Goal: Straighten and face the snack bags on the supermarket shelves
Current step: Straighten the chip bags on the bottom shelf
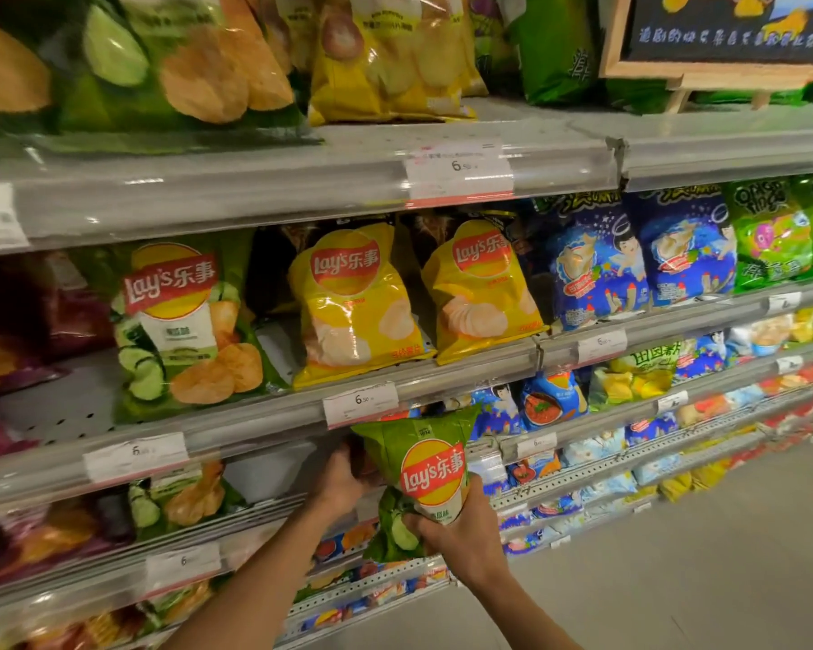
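I hold a green Lay's cucumber chip bag [418,466] upright in front of the lower shelf, its logo facing me. My left hand [343,480] grips its left side from behind. My right hand [461,532] clasps its bottom right. On the shelf above stand a larger green Lay's bag [179,326], leaning, and two yellow Lay's bags [355,302] [477,283] tilted against each other. Another green cucumber bag [184,499] sits on the lower shelf to the left.
Grey shelf rails with price tags [360,403] run across the view. Blue snack bags [597,265] and green ones [770,236] fill the right shelves. A wood-framed chalkboard sign [723,35] stands on the top shelf. Grey aisle floor [677,579] lies at lower right.
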{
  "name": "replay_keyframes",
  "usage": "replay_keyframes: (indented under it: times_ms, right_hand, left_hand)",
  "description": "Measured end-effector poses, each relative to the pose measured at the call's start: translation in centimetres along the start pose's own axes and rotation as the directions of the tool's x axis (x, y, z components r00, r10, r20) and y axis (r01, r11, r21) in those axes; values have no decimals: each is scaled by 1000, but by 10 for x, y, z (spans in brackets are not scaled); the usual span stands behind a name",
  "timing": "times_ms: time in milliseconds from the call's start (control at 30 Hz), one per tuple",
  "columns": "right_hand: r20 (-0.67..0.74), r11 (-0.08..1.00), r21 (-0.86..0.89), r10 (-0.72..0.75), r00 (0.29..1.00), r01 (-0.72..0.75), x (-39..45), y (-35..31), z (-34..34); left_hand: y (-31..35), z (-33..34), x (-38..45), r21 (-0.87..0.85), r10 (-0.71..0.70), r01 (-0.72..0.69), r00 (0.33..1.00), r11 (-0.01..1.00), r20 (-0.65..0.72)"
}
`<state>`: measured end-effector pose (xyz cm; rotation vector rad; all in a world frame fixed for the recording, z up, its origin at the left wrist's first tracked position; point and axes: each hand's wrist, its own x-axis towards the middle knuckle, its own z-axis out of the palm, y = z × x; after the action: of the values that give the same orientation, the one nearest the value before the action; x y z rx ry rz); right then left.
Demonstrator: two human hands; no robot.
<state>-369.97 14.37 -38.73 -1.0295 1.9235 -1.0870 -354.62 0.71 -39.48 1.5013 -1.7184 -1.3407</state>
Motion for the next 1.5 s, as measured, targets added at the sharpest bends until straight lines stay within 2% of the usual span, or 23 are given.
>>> replay_keyframes:
  times_ms: [67,133,200,333,400,533,633,833,1067,1267,1400,1500]
  right_hand:
    - [24,1000,10,-9,1000,9,-4,-9,16]
    - [52,1000,4,-18,998,18,-8,-19,34]
    - [94,999,-20,-29,995,31,-11,-28,55]
    - [193,990,-115,-60,979,83,-14,-48,100]
    - [221,987,-128,-66,973,96,-11,-59,122]
    - [227,987,-139,-53,973,86,5,-83,154]
    - [172,982,-166,-57,983,86,23,-98,168]
    - [73,954,-292,-41,997,60,54,-104,176]
    - [113,973,-229,26,993,1,57,-90,197]
    - [144,918,-392,-3,990,60,54,-86,194]
    - [173,892,-443,-7,985,84,50,-84,189]
    - [163,882,-449,-75,984,142,42,-79,183]
  left_hand:
    - [-8,-17,-10,137,-8,15,999,990,-49]
    - [-17,-38,-24,353,15,41,988,935,-155]
    - [-31,-58,-40,485,117,18,962,874,-245]
    - [-65,-96,-72,608,324,-49,878,793,-353]
    - [-78,-116,-90,687,342,-7,871,727,-352]
    - [-100,-140,-112,824,255,75,932,561,-259]
    - [-107,-145,-113,866,230,72,950,496,-211]
    - [-109,-149,-111,885,210,82,958,458,-197]
    - [-117,-144,-113,874,231,63,953,481,-196]
    - [-116,-149,-110,861,247,42,950,506,-192]
    - [-112,-149,-108,831,232,54,948,553,-216]
    - [-108,-148,-107,806,221,66,946,588,-238]
